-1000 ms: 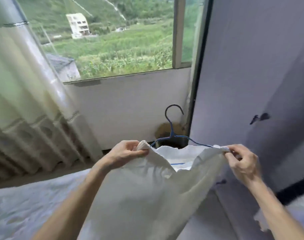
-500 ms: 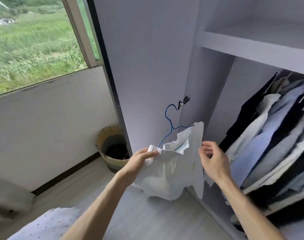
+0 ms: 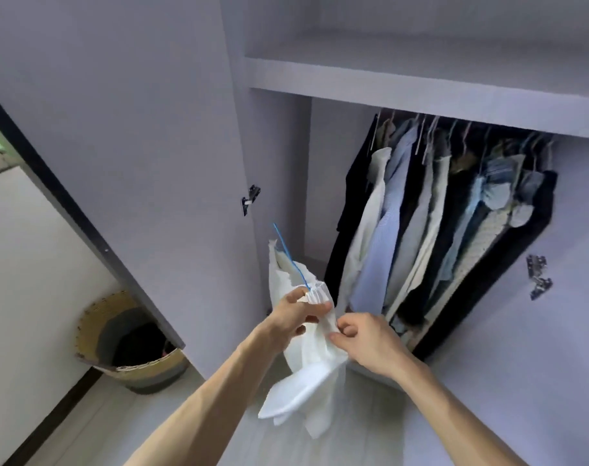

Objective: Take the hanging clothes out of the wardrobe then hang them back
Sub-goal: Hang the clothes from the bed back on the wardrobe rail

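Your left hand (image 3: 296, 317) grips the white garment's (image 3: 306, 375) bunched top at its blue hanger (image 3: 288, 253), right hand (image 3: 370, 344) pinches cloth beside it, just before the open wardrobe (image 3: 420, 95): hang-back step, likely needing the hook raised among the hung clothes (image 3: 404, 223).

Packed clothes (image 3: 430, 230) fill the right of the hanging space, leaving room between them and the left wall (image 3: 276, 163). A shelf (image 3: 420, 99) caps that gap. The open door (image 3: 135, 146) stands just left.
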`<state>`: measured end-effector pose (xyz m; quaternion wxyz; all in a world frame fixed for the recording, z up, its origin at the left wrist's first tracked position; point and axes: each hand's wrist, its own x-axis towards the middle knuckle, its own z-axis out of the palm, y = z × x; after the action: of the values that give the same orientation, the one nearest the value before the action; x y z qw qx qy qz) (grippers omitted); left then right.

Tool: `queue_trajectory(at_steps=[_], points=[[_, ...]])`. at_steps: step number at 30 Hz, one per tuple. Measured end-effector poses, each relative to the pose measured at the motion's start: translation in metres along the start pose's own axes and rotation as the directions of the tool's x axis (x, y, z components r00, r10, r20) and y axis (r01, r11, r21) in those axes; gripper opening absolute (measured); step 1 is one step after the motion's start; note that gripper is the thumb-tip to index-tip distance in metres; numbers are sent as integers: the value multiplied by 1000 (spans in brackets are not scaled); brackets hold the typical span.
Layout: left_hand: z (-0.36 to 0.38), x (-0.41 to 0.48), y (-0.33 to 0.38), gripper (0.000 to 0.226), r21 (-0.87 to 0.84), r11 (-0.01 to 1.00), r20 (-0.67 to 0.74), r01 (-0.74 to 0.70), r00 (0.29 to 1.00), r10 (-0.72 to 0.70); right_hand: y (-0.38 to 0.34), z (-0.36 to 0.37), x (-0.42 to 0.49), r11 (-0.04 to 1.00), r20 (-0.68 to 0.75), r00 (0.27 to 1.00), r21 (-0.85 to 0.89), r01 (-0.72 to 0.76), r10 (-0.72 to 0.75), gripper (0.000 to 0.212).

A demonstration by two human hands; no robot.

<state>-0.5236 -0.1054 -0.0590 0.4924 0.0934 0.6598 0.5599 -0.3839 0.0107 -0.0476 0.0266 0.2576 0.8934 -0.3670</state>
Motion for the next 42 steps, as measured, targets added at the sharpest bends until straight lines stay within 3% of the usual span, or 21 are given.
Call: queue_trajectory(at_steps=[1, 4, 7, 11, 14, 18, 24, 30, 33, 38, 42], points=[[5, 2, 1, 39, 26, 1000, -10, 4, 1000, -4, 2, -2, -1, 999, -18, 1000, -49, 0, -1, 32], [15, 7, 6, 19, 111, 994, -31, -14, 999, 17, 6, -8, -5, 986, -23, 1000, -164, -5, 2, 19], [19, 9, 13, 15, 249, 966, -31, -73, 996, 83, 5, -7, -7, 974, -7, 1000, -226, -13, 11, 19], [11, 9, 33, 17, 445, 880, 44, -168, 985, 167, -1, 1, -6, 995, -34, 999, -91, -34, 31, 25], [-5, 9, 60, 20, 628, 752, 123, -200, 980, 158, -3, 2, 5, 998, -72, 996, 31, -49, 51, 28], [-37, 19, 112, 37, 798, 557, 64, -230, 951, 303, -9, -7, 38, 981, -93, 994, 190, -43, 61, 26], [-61, 34, 209, 62, 952, 215, 41, -218, 786, 617, -29, -43, 108, 925, -142, 989, 380, 22, 34, 18], [-55, 74, 294, 74, 989, -51, 122, -137, 575, 809, -40, -89, 187, 883, -211, 977, 459, 92, 8, 19], [-45, 101, 326, 73, 985, -168, 159, -29, 507, 847, -38, -108, 228, 874, -237, 971, 475, 103, 15, 17], [-36, 153, 348, 70, 978, -207, 182, -3, 484, 856, -32, -134, 284, 921, -304, 953, 376, 104, 16, 19], [-27, 182, 349, 60, 988, -123, 147, -89, 356, 923, -31, -156, 314, 934, -373, 928, 334, 124, 10, 20]])
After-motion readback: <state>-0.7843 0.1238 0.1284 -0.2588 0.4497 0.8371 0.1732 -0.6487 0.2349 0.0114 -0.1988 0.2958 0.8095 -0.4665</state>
